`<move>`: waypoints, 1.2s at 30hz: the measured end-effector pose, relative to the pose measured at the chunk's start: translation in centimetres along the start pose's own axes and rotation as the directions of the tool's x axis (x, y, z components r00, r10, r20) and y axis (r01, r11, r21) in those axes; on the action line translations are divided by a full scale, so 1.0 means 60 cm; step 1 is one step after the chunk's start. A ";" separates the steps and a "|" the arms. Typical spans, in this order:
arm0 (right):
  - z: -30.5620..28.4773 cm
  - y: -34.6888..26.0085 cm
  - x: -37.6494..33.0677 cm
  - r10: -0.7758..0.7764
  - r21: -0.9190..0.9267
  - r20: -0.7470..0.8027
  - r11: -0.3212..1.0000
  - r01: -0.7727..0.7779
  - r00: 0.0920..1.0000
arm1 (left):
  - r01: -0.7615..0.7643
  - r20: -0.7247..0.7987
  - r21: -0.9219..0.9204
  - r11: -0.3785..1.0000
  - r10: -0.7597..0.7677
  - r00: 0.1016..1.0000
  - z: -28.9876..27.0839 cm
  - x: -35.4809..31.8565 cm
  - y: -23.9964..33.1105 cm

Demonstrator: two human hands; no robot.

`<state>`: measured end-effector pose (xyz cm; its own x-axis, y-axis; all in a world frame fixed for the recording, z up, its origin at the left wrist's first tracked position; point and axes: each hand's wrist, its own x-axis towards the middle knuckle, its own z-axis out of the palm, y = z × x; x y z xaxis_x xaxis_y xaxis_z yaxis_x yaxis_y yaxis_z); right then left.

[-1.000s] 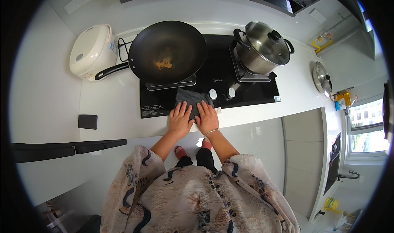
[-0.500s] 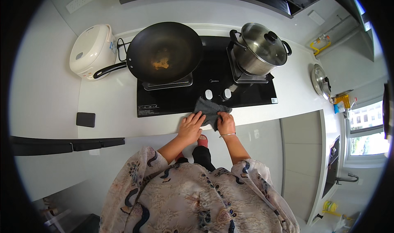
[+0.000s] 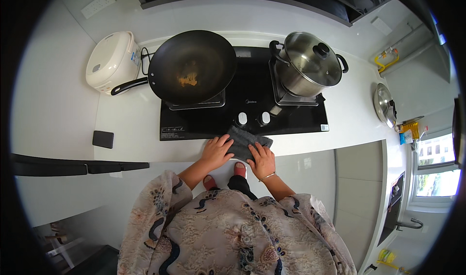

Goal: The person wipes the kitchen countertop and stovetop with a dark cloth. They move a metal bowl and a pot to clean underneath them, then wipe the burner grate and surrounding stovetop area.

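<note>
A dark grey cloth (image 3: 239, 143) lies over the front edge of the black gas hob (image 3: 194, 124) and the white counter, just below two white knobs (image 3: 242, 119). My left hand (image 3: 216, 150) rests at the cloth's left side, fingers stretched out with the tips on it. On its right part lies my right hand (image 3: 262, 161), palm down with fingers spread; a bracelet circles that wrist. Behind them, a black wok (image 3: 194, 56) with a brownish patch inside sits on the left burner. A steel pot (image 3: 298, 76) under a glass lid occupies the right burner.
A white rice cooker (image 3: 109, 64) stands left of the wok, whose handle points toward it. A dark flat rectangular object (image 3: 103, 139) lies on the counter at left. At right, a pot lid (image 3: 385, 105) leans by the wall, with bottles (image 3: 410, 132) near the window.
My right hand has shifted from the cloth's right edge to lie spread on top of it. My left hand has moved slightly left, and the cloth lies flatter. The view has shifted a little.
</note>
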<state>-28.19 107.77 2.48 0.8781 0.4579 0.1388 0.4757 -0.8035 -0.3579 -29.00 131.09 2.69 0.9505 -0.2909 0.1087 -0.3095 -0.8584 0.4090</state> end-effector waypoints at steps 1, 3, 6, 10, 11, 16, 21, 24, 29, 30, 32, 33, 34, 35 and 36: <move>-0.005 0.000 -0.005 -0.022 0.002 -0.004 1.000 0.022 1.000 | -0.019 0.008 -0.010 1.000 0.019 1.000 -0.002 -0.005 -0.003; -0.003 0.013 -0.010 0.031 0.126 -0.065 0.992 -0.023 0.997 | -0.012 -0.046 -0.050 0.999 0.010 0.999 0.000 -0.012 -0.007; -0.007 0.019 -0.027 0.175 0.166 -0.121 0.974 -0.154 0.977 | 0.055 -0.109 -0.084 0.995 -0.064 0.992 0.004 -0.028 -0.005; -0.011 0.012 -0.014 0.134 0.027 -0.122 0.991 -0.131 0.983 | 0.116 -0.124 -0.136 0.984 -0.133 0.983 0.027 -0.020 -0.009; -0.005 0.016 -0.019 0.108 0.056 -0.103 0.993 -0.103 0.989 | 0.156 -0.052 -0.169 0.973 -0.167 0.985 0.031 -0.020 -0.011; -0.001 0.020 -0.017 0.058 0.215 -0.111 0.976 -0.033 0.992 | 0.263 0.150 -0.253 0.931 -0.231 0.961 0.006 -0.005 -0.020; 0.001 0.026 -0.019 0.120 0.332 -0.146 0.941 -0.066 0.982 | 0.165 0.171 -0.222 0.961 -0.129 0.977 -0.019 -0.004 -0.015; -0.007 0.030 -0.018 0.171 0.376 -0.075 0.917 -0.131 0.982 | 0.170 0.187 -0.232 0.958 -0.128 0.974 -0.021 -0.004 -0.016; -0.024 0.031 0.006 0.288 0.410 0.028 0.870 -0.274 0.957 | 0.223 0.185 -0.238 0.945 -0.181 0.966 0.006 0.001 -0.023; -0.022 0.037 0.012 0.331 0.459 0.029 0.834 -0.307 0.943 | 0.250 0.218 -0.233 0.940 -0.200 0.955 0.003 0.006 -0.018; -0.025 0.050 0.022 0.371 0.467 0.106 0.801 -0.375 0.923 | 0.303 0.281 -0.220 0.927 -0.237 0.930 -0.004 0.016 -0.007; -0.028 0.056 0.026 0.396 0.469 0.140 0.780 -0.413 0.907 | 0.269 0.234 -0.194 0.943 -0.222 0.947 -0.008 0.015 -0.002; -0.021 0.068 0.028 0.393 0.414 0.106 0.818 -0.400 0.913 | 0.235 0.187 -0.165 0.958 -0.204 0.961 -0.011 0.012 0.003; -0.020 0.080 0.030 0.398 0.430 0.161 0.795 -0.428 0.903 | 0.203 0.140 -0.134 0.970 -0.184 0.973 -0.013 0.011 0.008; -0.019 0.090 0.033 0.403 0.448 0.218 0.768 -0.458 0.889 | 0.147 0.059 -0.126 0.981 -0.140 0.988 -0.014 0.007 0.011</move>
<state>-23.80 103.91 1.84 0.9608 0.1665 -0.2218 -0.0599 -0.6563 -0.7521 -28.81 130.74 3.75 0.9813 -0.1924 -0.0035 -0.1612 -0.8319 0.5310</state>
